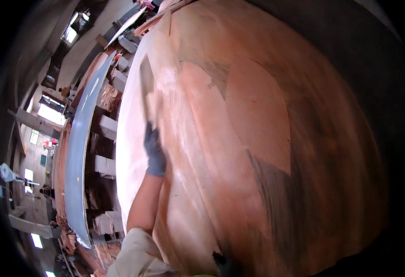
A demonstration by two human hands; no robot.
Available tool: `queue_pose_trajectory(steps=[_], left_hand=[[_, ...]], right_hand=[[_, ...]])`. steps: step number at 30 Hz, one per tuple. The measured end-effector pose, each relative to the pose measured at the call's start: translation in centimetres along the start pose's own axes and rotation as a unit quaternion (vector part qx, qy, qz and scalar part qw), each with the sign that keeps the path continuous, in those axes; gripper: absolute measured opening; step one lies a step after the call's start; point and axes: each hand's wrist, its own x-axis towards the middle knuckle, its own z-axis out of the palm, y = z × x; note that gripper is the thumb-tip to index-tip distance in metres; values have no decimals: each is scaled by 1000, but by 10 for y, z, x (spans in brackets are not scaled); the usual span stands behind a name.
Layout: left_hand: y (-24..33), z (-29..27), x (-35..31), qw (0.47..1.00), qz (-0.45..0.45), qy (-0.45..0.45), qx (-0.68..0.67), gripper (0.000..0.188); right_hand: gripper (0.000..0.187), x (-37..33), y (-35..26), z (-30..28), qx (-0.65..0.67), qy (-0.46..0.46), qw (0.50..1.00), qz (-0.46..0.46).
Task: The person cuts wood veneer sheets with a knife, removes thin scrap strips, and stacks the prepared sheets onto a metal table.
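Note:
A large sheet of thin wood veneer [202,129], reddish-tan with dark streaks, spreads out in front of me. Overlapping pieces lie on it, one of them a pointed reddish veneer piece [260,111]. My left hand [155,150], in a dark grey glove, reaches out over the left part of the sheet. Its fingers are closed on the lower end of a long, narrow, pale strip of wood [147,87], which is blurred. At the bottom edge, a dark glove on my right hand [223,262] shows only in part, close to the sheet; its fingers cannot be made out.
Left of the sheet stands a long grey-blue panel [84,138] on a stack. Pale blocks [105,166] and torn veneer scraps [111,98] fill the gap between. A white fan [8,173] and bright windows are farther left. Dark shadow lies on the right.

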Motion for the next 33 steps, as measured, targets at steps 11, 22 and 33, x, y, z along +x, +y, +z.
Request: queue_pose_trajectory(steps=[11, 22, 33], left_hand=[[-11, -474, -313, 746, -177, 554, 325, 48], [-46, -609, -678, 703, -400, -146, 570, 46], [-33, -462, -549, 616, -475, 254, -574, 63]], right_hand=[[40, -24, 7, 29, -34, 90, 994, -54], [25, -74, -47, 65, 29, 84, 995, -32], [13, -169, -188, 82, -23, 131, 962, -238]])
